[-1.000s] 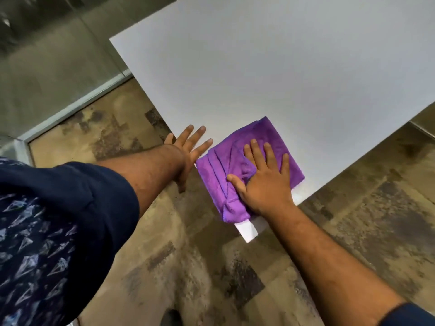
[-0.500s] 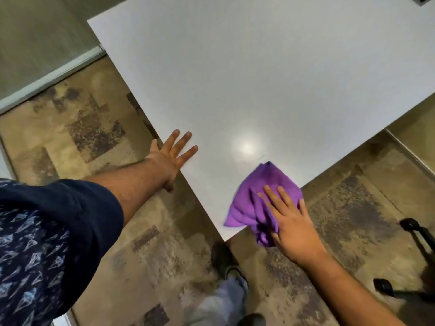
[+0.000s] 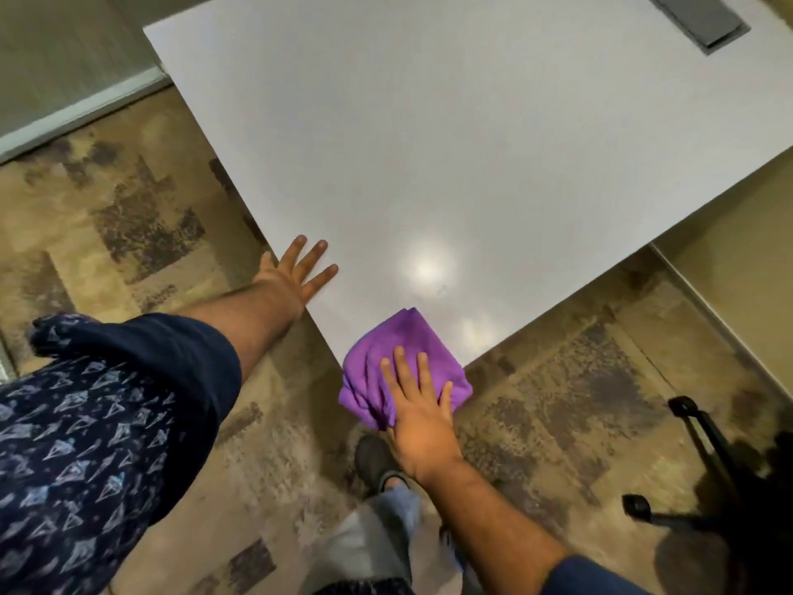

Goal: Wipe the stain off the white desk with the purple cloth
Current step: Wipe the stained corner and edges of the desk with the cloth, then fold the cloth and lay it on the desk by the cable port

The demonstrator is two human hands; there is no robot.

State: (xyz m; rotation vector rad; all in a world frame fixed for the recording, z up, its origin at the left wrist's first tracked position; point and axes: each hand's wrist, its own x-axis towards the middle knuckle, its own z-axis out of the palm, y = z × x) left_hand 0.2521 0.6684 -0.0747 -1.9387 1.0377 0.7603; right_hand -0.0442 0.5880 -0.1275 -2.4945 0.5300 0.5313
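Observation:
The white desk [image 3: 450, 143] fills the upper middle of the view, its near corner pointing toward me. The purple cloth [image 3: 399, 354] lies bunched over that near corner, partly hanging past the edge. My right hand [image 3: 418, 418] presses flat on the cloth with fingers spread. My left hand [image 3: 296, 272] rests flat on the desk's left edge, fingers apart, holding nothing. A faint small mark [image 3: 441, 289] shows on the desk just beyond the cloth, near a bright light reflection.
A grey rectangular cable hatch [image 3: 699, 17] sits in the desk's far right corner. A black chair base with castors [image 3: 695, 474] stands on the patterned carpet at the right. My shoe [image 3: 373, 461] and trouser leg are below the desk corner.
My right hand dragged the cloth from further in on the desk down to the near corner, where it now overhangs the edge. My left hand stayed flat on the left edge.

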